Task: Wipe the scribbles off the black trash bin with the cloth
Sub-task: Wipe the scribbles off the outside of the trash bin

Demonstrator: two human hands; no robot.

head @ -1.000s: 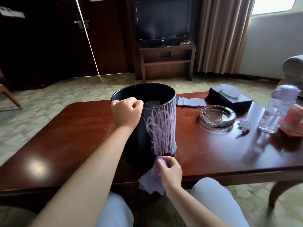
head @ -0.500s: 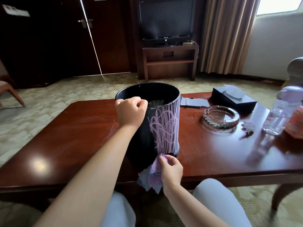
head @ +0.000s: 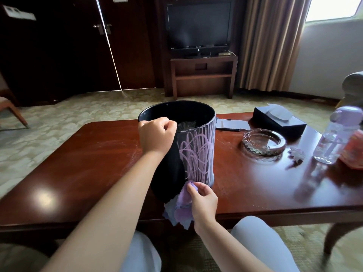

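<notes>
Left hand (head: 156, 135) curled tight over the near left rim of the bin (head: 167, 169), fingers clamped on the edge, probably to steady it against the rubbing. Bin upright on the near middle of the wooden table (head: 78, 173), scribbles (head: 197, 158) turned right and toward the sitter, within easy reach. Purple lines from rim to base, apparently all unwiped. Lower right, right hand (head: 203, 203) pinching a bunched purple cloth (head: 181, 210), fingertips together on the fold, pressed against the bottom of the marks, likely starting low. Farther right, out of the way: glass ashtray (head: 264, 142), tissue box (head: 279, 119), water bottle (head: 336, 134).
</notes>
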